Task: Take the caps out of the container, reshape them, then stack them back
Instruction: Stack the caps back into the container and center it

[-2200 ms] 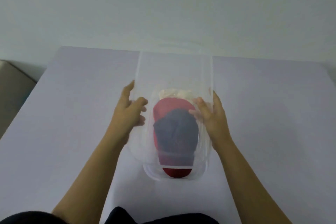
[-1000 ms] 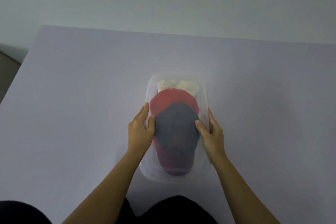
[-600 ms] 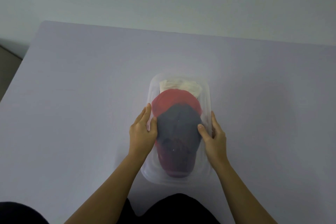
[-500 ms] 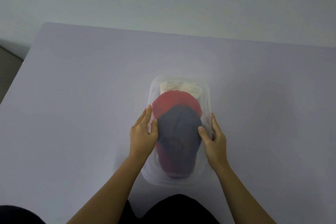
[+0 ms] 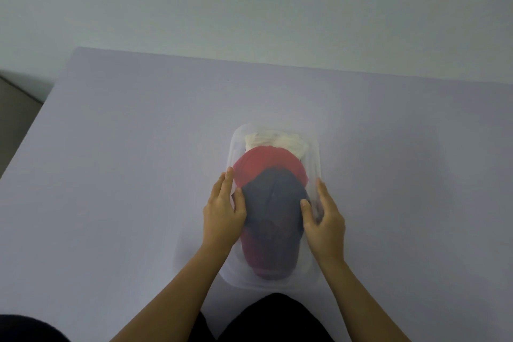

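A clear plastic container (image 5: 317, 153) stands on the lavender table (image 5: 125, 175) right in front of me. Inside it lie three overlapping caps: a cream cap (image 5: 277, 139) at the far end, a red cap (image 5: 265, 161) in the middle and a navy cap (image 5: 274, 203) on top, nearest me. My left hand (image 5: 222, 214) grips the container's left wall, fingers outside and thumb over the rim beside the navy cap. My right hand (image 5: 326, 221) grips the right wall the same way, its thumb touching the navy cap's edge.
The table's left edge (image 5: 33, 125) runs diagonally, with floor beyond it. A pale wall (image 5: 249, 8) rises behind the table's far edge. My dark clothing (image 5: 272, 319) shows at the bottom of the view.
About two seconds ago the container was held up and tilted; now it rests flat on the table. Over the last second both hands stay on its sides with hardly any movement.
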`<state>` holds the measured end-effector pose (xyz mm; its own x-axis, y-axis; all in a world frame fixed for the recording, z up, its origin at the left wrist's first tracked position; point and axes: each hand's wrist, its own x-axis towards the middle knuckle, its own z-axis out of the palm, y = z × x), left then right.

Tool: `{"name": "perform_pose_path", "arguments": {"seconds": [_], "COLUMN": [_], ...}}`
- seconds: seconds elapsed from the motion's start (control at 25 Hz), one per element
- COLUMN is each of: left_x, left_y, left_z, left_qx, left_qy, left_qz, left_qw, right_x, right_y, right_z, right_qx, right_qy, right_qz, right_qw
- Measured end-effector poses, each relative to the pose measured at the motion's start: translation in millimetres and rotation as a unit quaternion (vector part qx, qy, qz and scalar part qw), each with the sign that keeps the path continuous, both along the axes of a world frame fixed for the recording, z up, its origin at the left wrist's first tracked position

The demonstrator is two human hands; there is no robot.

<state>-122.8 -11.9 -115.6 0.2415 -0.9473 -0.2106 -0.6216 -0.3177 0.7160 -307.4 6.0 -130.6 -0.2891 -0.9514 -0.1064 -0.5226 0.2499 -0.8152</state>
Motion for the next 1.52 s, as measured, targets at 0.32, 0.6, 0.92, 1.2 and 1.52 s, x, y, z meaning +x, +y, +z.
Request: {"name": "perform_pose_path", "arguments": {"seconds": [0.32, 0.6, 0.92, 1.2, 1.52], "left_x": [31, 31, -22, -52, -62], "left_y": [20, 68, -91, -174, -186], "left_z": [18, 0, 16, 6, 10], "left_qx": [0.118, 0.164, 0.118, 0.127, 0.149], "left_qy": [0.215, 0.267, 0.306, 0.311, 0.215], "left_qz": [0.046, 0.036, -0.028, -0.003, -0.035], "left_qw": [0.968, 0.949, 0.944, 0.942, 0.965], "right_x": [-12, -10, -62, -94, -104], "right_y": [25, 72, -76, -161, -175], "right_z": [11, 0, 7, 1, 5], "right_qx": [0.063, 0.171, 0.121, 0.112, 0.142], "right_qy": [-0.101, -0.140, -0.132, -0.137, -0.092], "right_qz": [-0.071, -0.028, -0.042, -0.005, 0.042], "right_qw": [0.990, 0.975, 0.983, 0.984, 0.985]}}
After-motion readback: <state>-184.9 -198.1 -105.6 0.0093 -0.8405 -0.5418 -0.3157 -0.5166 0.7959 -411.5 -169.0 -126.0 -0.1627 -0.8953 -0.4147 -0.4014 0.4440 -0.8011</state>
